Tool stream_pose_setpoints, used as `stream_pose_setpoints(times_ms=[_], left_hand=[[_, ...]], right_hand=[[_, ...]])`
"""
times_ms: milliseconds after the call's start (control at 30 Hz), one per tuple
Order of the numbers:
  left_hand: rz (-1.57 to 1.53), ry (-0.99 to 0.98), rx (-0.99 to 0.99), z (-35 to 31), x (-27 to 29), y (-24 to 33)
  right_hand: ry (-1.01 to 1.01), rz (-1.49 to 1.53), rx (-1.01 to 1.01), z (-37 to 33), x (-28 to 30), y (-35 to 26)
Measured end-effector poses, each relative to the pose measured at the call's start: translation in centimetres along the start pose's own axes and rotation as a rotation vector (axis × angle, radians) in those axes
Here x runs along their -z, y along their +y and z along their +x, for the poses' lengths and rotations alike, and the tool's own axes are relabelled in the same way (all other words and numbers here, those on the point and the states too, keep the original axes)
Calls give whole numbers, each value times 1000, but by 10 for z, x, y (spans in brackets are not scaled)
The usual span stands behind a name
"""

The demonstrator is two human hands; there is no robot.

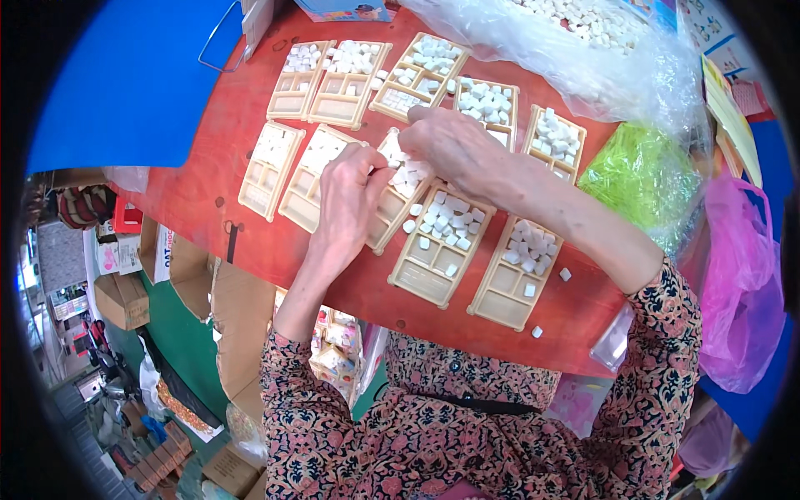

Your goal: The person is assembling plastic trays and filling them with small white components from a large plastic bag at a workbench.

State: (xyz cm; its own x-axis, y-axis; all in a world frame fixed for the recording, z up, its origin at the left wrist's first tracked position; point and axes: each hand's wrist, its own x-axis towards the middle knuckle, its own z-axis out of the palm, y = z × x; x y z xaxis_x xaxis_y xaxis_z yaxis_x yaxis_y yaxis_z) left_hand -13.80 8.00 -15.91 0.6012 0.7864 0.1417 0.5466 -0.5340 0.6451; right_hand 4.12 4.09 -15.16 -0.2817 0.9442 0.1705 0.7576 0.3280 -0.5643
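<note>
Two rows of cream compartment trays lie on the red table, with small white cubes heaped in their far sections. My left hand (348, 187) is over the near row, its thumb and fingers pinched together; whatever is between them is too small to name. Close by, my right hand (454, 146) reaches across to the left, its fingers curled down above the middle tray (385, 218) and its cubes (408, 177). The knuckles hide the right fingertips. Nearer to me, another tray (421, 279) holds cubes (451, 218), with a few in its smaller sections.
A clear plastic bag (633, 79) with many white cubes (583, 21) covers the far right. Beside it lie a green bag (642, 171) and a pink bag (737, 275). Loose cubes (537, 332) sit by the table's near edge. Cardboard boxes (237, 325) stand below left.
</note>
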Motion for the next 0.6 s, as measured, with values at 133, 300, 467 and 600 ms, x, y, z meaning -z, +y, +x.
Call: stream_pose_setpoints(times_ms=[133, 300, 467, 600], left_hand=[[-124, 33, 82, -3, -3, -4], [-173, -50, 150, -5, -1, 4], [-123, -56, 99, -4, -3, 6], [-112, -29, 96, -7, -4, 3]], right_hand=[[80, 19, 39, -6, 0, 1], [47, 30, 49, -3, -13, -1], [56, -23, 104, 0, -12, 1], [-58, -14, 26, -1, -9, -5]])
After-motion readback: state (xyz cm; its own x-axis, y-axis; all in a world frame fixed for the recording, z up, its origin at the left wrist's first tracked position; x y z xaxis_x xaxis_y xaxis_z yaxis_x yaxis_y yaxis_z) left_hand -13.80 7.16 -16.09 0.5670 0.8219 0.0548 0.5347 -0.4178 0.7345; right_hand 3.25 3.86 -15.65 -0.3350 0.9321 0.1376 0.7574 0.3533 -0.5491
